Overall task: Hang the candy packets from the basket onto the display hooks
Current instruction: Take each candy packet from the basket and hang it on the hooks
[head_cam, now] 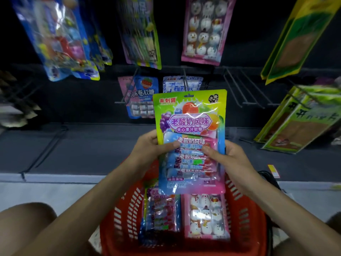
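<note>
Our left hand grips the left edge of the rainbow candy packet, thumb laid across its front. Our right hand pinches the right edge the same way. Between them the packet stands upright, face toward us, above the red basket and well short of the display.

It looks light to us: a thin, glossy film pouch with wrapped sweets filling the lower half. We judge it floppy at the top and a little slippery. The firmest hold is probably along the sealed side edges, higher up near the header, where the hang slot will need steadying.

In the basket lie at least 2 more packets, a second fruit-candy packet and a pink snowman packet. Beyond, bare display hooks jut from the dark panel to the right, and what looks like a matching packet hangs on the row above.
</note>
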The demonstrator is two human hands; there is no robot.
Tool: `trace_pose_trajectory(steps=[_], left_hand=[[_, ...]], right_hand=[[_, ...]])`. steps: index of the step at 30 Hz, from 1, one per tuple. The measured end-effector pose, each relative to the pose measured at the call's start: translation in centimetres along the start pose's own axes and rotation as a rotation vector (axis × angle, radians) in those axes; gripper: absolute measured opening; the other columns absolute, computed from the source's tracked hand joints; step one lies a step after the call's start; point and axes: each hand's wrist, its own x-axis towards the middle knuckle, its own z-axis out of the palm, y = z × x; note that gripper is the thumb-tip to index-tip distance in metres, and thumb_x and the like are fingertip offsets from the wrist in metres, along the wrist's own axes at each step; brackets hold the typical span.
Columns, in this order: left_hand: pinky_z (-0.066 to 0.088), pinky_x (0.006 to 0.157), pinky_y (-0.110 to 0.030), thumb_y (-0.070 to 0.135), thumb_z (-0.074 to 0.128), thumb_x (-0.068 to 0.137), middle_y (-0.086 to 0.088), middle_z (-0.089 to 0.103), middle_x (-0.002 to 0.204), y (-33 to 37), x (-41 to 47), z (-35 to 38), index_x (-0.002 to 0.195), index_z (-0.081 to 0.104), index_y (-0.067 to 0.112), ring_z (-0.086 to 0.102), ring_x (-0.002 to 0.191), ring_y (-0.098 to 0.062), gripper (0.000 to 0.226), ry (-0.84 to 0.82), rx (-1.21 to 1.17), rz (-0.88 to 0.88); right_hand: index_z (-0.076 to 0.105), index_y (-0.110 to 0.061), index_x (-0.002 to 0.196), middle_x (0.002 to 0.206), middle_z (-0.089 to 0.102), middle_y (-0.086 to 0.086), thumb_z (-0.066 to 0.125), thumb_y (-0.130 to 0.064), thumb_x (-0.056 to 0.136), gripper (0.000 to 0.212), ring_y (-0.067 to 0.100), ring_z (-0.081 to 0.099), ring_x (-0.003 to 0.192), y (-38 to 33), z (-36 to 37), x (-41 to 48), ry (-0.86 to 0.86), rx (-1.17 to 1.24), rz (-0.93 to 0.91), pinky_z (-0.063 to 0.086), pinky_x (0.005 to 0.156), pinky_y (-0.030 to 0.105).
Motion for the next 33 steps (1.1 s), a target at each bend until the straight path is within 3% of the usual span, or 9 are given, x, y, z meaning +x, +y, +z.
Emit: trace_pose_trajectory(steps=[3,6,9,13,18,23,27,30,33], left_hand=[[0.062,0.090,-0.046,0.005,0.082,0.083,-0.012,0.079,0.113,1.1,-0.3,-0.5,0.119,0.072,0.007,0.076,0.106,-0.034,0.037,0.038,-0.016,0.060],[0.061,0.093,-0.045,0.008,0.083,0.080,-0.012,0.078,0.114,2.3,-0.6,-0.9,0.120,0.072,0.007,0.075,0.107,-0.033,0.041,0.083,-0.049,0.138],[0.058,0.097,-0.053,0.015,0.086,0.074,-0.014,0.078,0.114,3.6,-1.0,-1.5,0.119,0.072,0.008,0.075,0.106,-0.035,0.048,0.125,-0.113,0.197],[0.059,0.097,-0.051,0.015,0.083,0.080,-0.006,0.079,0.113,5.9,-1.2,-2.6,0.120,0.069,0.012,0.076,0.106,-0.028,0.043,0.210,-0.062,0.324],[0.059,0.087,-0.028,0.023,0.077,0.093,0.003,0.075,0.108,8.8,0.2,-5.9,0.125,0.065,0.023,0.072,0.099,-0.013,0.034,0.382,0.152,0.548],[0.053,0.079,-0.014,0.020,0.070,0.099,0.001,0.073,0.106,11.1,2.6,-9.0,0.121,0.067,0.020,0.070,0.093,-0.006,0.022,0.447,0.255,0.586],[0.053,0.076,-0.016,0.021,0.067,0.101,0.006,0.074,0.103,11.1,4.5,-9.8,0.113,0.069,0.025,0.071,0.093,-0.005,0.013,0.468,0.258,0.563],[0.054,0.076,-0.024,0.023,0.063,0.103,0.003,0.075,0.101,11.1,5.8,-10.1,0.113,0.069,0.026,0.072,0.088,-0.006,0.012,0.449,0.261,0.531],[0.053,0.073,-0.020,0.022,0.063,0.102,0.000,0.075,0.097,11.1,6.2,-10.1,0.118,0.069,0.023,0.071,0.084,-0.005,0.016,0.429,0.289,0.515]], right_hand=[[0.077,-0.014,0.095,0.089,0.073,0.027,0.087,-0.034,0.076,0.029,0.032,0.066,0.077,-1.6,0.6,0.3,0.002,-0.030,-0.058,0.056,0.077,0.047],[0.076,-0.011,0.105,0.103,0.080,0.013,0.085,-0.023,0.078,0.032,0.032,0.076,0.093,-3.7,1.6,0.7,-0.041,-0.002,-0.094,0.060,0.091,0.051],[0.074,-0.013,0.115,0.110,0.079,0.013,0.085,-0.022,0.080,0.037,0.036,0.076,0.102,-5.7,2.9,1.3,-0.056,0.019,-0.120,0.058,0.096,0.057],[0.076,-0.017,0.110,0.112,0.073,0.028,0.093,-0.040,0.074,0.046,0.054,0.070,0.103,-7.8,5.0,2.7,-0.002,0.019,-0.168,0.056,0.088,0.071],[0.078,-0.016,0.106,0.101,0.081,0.012,0.085,-0.019,0.083,0.025,0.036,0.078,0.095,-9.6,6.8,4.1,0.038,0.030,-0.209,0.060,0.091,0.060],[0.077,-0.015,0.106,0.100,0.081,0.010,0.082,-0.015,0.086,0.021,0.035,0.079,0.091,-11.1,7.6,5.7,0.062,0.036,-0.219,0.061,0.089,0.060],[0.078,-0.018,0.099,0.094,0.081,0.007,0.082,-0.017,0.087,0.012,0.032,0.079,0.086,-12.4,8.6,7.0,0.102,-0.003,-0.250,0.063,0.085,0.052],[0.076,-0.018,0.093,0.085,0.078,0.014,0.084,-0.025,0.086,0.013,0.024,0.070,0.068,-13.0,9.2,8.5,0.173,-0.068,-0.305,0.053,0.068,0.037],[0.072,-0.012,0.097,0.091,0.071,0.028,0.085,-0.033,0.085,0.027,0.027,0.061,0.067,-13.8,9.8,10.0,0.226,-0.108,-0.297,0.057,0.066,0.048]])
